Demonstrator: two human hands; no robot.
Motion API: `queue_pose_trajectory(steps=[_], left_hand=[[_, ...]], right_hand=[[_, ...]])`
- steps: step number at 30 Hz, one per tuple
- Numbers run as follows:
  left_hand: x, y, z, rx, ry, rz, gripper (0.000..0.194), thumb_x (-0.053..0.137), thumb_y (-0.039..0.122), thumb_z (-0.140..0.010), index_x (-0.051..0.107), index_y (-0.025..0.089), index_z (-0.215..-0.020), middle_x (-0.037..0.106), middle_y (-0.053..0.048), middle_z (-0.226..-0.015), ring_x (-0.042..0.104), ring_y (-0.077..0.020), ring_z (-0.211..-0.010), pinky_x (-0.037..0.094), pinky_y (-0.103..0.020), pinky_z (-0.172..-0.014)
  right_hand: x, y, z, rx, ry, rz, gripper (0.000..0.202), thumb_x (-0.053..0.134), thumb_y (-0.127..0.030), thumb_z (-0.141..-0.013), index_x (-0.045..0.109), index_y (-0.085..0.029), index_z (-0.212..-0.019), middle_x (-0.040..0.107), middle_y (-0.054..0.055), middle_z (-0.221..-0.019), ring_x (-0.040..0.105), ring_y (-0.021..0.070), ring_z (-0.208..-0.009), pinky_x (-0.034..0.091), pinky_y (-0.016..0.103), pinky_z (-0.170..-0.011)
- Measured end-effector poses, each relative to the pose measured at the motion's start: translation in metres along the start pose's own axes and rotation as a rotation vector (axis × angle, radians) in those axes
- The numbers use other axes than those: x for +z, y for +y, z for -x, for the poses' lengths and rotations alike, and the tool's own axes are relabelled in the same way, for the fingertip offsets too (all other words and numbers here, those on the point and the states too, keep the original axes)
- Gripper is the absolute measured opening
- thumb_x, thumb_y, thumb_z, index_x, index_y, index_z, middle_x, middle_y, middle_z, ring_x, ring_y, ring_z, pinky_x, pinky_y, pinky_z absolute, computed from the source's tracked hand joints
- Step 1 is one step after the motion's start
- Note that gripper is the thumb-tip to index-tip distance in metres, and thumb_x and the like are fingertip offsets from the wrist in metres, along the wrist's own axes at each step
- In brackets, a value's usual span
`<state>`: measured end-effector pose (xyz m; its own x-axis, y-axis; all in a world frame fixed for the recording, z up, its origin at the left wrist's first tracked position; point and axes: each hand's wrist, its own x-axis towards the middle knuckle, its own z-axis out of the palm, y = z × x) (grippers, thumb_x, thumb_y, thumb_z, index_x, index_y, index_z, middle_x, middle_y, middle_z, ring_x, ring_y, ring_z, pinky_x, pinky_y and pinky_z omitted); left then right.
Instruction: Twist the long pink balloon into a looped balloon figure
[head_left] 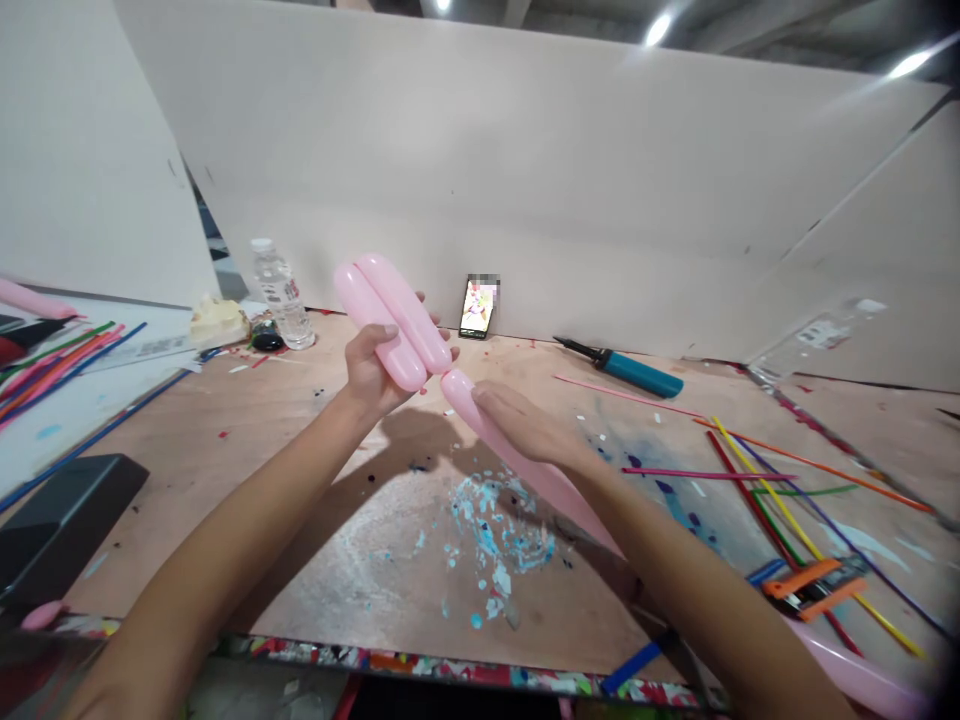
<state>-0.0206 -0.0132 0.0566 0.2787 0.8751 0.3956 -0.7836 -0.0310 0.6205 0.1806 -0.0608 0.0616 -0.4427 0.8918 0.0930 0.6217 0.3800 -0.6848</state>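
White partition boards (525,170) backed a paint-flecked wooden table (300,500). Above it the left hand (373,375) clenched two folded segments of a pink balloon (390,315), and the right hand (525,425) gripped its long tail just beside. Beyond the grip stood a phone (478,308); a blue pump (634,372) lay to its right.

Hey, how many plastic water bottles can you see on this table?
2: one water bottle stands upright at the back left of the table; a second bottle lies on its side at the far right. Others may be hidden.
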Motion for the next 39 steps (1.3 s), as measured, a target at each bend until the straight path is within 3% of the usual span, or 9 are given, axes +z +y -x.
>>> queue_pose_trajectory(steps=[5,8,12,15,18,25,28,31,39], left_hand=[[0.005,0.004,0.001,0.021,-0.006,0.009,0.046,0.059,0.031,-0.066,0.06,0.021,-0.111,0.069,-0.007,-0.095,0.066,-0.027,-0.097,0.051,-0.049,-0.092],[0.007,0.007,0.002,0.028,-0.001,0.021,0.046,0.06,0.031,-0.066,0.06,0.021,-0.111,0.069,-0.007,-0.096,0.066,-0.0276,-0.098,0.051,-0.049,-0.092],[0.005,0.012,0.001,0.044,-0.003,0.065,0.044,0.061,0.031,-0.066,0.06,0.021,-0.109,0.069,-0.006,-0.097,0.066,-0.0259,-0.097,0.052,-0.047,-0.091],[0.006,0.015,0.001,0.03,-0.038,0.092,0.046,0.061,0.031,-0.066,0.06,0.019,-0.11,0.069,-0.007,-0.097,0.066,-0.026,-0.097,0.053,-0.046,-0.09],[0.01,0.015,0.003,0.007,-0.072,0.1,0.049,0.06,0.031,-0.065,0.059,0.019,-0.113,0.07,-0.008,-0.097,0.066,-0.0271,-0.1,0.053,-0.046,-0.091],[0.017,0.019,0.009,-0.011,-0.118,0.073,0.051,0.058,0.033,-0.067,0.057,0.019,-0.116,0.069,-0.008,-0.101,0.066,-0.0273,-0.097,0.053,-0.046,-0.089],[0.021,0.02,0.012,-0.023,-0.134,0.045,0.053,0.058,0.033,-0.067,0.057,0.019,-0.118,0.068,-0.009,-0.102,0.065,-0.0294,-0.101,0.051,-0.049,-0.092],[0.023,0.016,0.012,-0.054,-0.148,0.02,0.054,0.059,0.029,-0.066,0.057,0.019,-0.119,0.068,-0.009,-0.107,0.063,-0.032,-0.109,0.048,-0.052,-0.096],[-0.001,0.001,0.002,-0.251,-0.254,0.013,0.062,0.059,0.019,-0.065,0.056,0.02,-0.127,0.055,-0.012,-0.139,0.049,-0.0384,-0.129,0.037,-0.061,-0.107]], right_hand=[[-0.002,-0.011,-0.002,0.169,-0.141,-0.167,0.042,0.061,-0.055,-0.081,0.049,-0.021,-0.102,0.066,0.005,-0.08,0.062,0.0212,-0.07,0.052,0.038,-0.065],[-0.002,-0.02,-0.001,0.202,-0.132,-0.263,0.037,0.055,-0.055,-0.084,0.05,-0.021,-0.098,0.062,0.002,-0.066,0.056,0.0175,-0.055,0.049,0.035,-0.055],[-0.008,-0.031,-0.001,0.268,-0.202,-0.485,0.036,0.036,-0.046,-0.093,0.055,-0.019,-0.08,0.065,0.006,-0.07,0.06,0.0186,-0.061,0.053,0.037,-0.061],[-0.013,-0.036,0.0,0.272,-0.232,-0.639,0.021,0.059,-0.037,-0.082,0.056,-0.02,-0.093,0.069,0.008,-0.089,0.066,0.0202,-0.073,0.057,0.037,-0.066],[-0.011,-0.039,0.004,0.247,-0.232,-0.7,0.038,0.073,-0.029,-0.072,0.051,-0.023,-0.102,0.068,0.003,-0.087,0.064,0.0169,-0.066,0.056,0.033,-0.06],[-0.001,-0.041,0.01,0.36,-0.358,-0.998,0.03,0.055,-0.048,-0.085,0.054,-0.02,-0.096,0.059,0.001,-0.075,0.059,0.0139,-0.061,0.054,0.03,-0.059],[0.002,-0.041,0.013,0.272,-0.317,-0.944,0.04,0.07,-0.036,-0.077,0.048,-0.023,-0.107,0.064,0.002,-0.089,0.064,0.0159,-0.073,0.056,0.033,-0.07],[0.005,-0.04,0.015,0.255,-0.24,-0.851,0.046,0.073,-0.032,-0.073,0.044,-0.026,-0.108,0.062,-0.002,-0.08,0.059,0.0132,-0.062,0.053,0.028,-0.058],[-0.02,-0.038,-0.01,0.162,0.163,-1.016,0.032,0.046,-0.05,-0.08,0.051,-0.02,-0.092,0.053,0.002,-0.071,0.052,0.0156,-0.059,0.048,0.029,-0.056]])
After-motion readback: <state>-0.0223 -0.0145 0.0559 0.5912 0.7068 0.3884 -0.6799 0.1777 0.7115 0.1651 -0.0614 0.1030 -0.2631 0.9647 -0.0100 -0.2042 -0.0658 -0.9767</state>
